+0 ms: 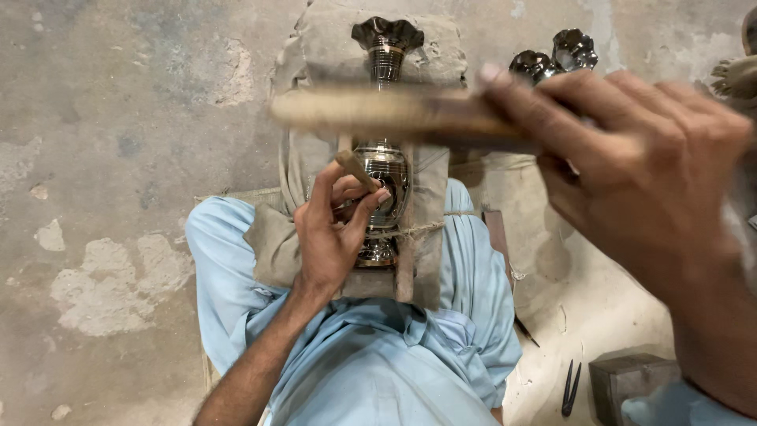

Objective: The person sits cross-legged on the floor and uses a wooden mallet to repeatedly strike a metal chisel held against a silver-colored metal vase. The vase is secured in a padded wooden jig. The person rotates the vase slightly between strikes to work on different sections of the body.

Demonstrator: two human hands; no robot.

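In the head view, a small punch (356, 170) is pinched in the left hand (331, 233) against the metal vase (384, 170) lying on the padded lap rest (311, 158), while a wooden mallet (394, 110) is gripped in the raised right hand (646, 173); the punch is best kept steady and struck squarely.

The raised right hand (654, 181) is smeared with motion blur, and the long wooden stick (394, 114) it grips blurs too, its near end lost inside the fist. That stick masks the neck of the shiny dark metal vase (384, 170). Far right, a tan object (737, 76) is cut by the edge, unidentifiable.
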